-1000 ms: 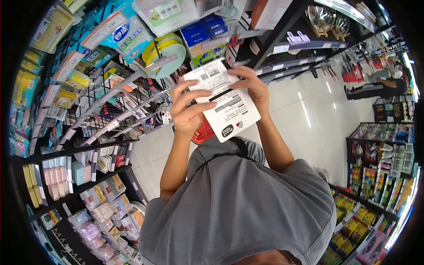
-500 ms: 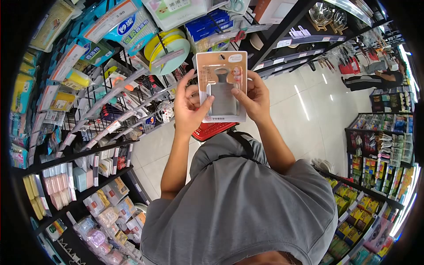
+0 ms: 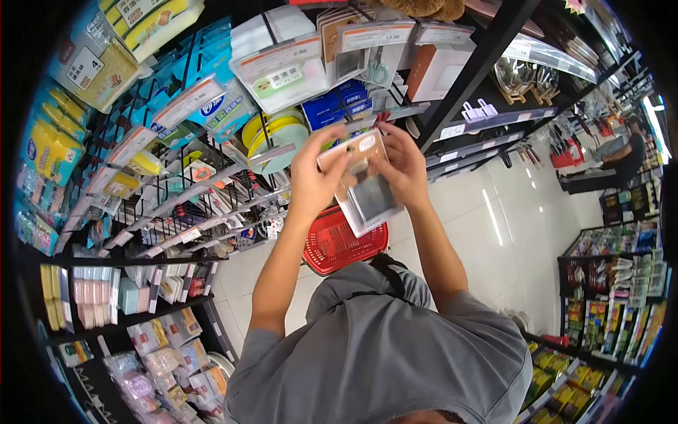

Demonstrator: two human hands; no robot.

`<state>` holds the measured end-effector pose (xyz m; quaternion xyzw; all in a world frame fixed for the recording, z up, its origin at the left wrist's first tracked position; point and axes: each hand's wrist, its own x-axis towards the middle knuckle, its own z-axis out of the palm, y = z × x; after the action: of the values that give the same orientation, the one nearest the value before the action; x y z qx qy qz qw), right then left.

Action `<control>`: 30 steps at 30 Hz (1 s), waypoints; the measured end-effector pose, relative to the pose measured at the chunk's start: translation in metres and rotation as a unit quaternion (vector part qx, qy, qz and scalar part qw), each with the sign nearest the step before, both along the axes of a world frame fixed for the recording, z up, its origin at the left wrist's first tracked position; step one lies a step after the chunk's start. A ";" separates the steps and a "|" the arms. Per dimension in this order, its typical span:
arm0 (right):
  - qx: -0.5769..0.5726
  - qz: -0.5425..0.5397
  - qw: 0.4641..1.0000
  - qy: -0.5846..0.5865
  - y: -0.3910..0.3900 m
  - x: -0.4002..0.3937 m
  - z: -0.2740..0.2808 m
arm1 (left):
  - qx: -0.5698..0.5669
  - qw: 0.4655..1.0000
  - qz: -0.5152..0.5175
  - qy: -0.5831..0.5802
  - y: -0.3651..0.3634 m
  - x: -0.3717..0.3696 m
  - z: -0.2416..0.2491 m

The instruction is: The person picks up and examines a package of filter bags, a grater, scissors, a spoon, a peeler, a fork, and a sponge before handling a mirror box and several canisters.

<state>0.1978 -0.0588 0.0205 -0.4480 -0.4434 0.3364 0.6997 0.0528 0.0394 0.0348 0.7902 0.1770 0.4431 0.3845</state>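
Orange-and-grey rectangular clear-plastic blister pack (image 3: 369, 196) sits tilted above the red plastic basket (image 3: 323, 245), pinched by its upper half between your left hand (image 3: 314, 177) and right hand (image 3: 404, 171), and should either slacken, it could slip.

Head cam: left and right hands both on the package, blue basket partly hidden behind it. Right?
Basket colour is wrong: the head view shows the basket is red, not blue. It is partly hidden behind the package, with the left hand and right hand both on the package.
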 end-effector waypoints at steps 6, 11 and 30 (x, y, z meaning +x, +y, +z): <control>0.132 -0.071 0.985 0.087 0.044 0.051 0.028 | -0.227 0.958 -0.026 -0.174 0.001 0.054 0.024; 0.146 -0.018 0.988 -0.037 0.083 0.092 0.037 | -0.084 0.986 0.057 -0.134 0.027 0.087 0.037; 0.176 0.001 0.984 0.026 0.133 0.098 0.029 | -0.073 0.964 0.132 -0.221 0.060 0.108 0.031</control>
<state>0.2959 0.0740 0.0495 -0.3088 -0.4778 0.2650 0.7786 0.1611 0.0991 0.0660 0.6119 0.2223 0.6393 0.4091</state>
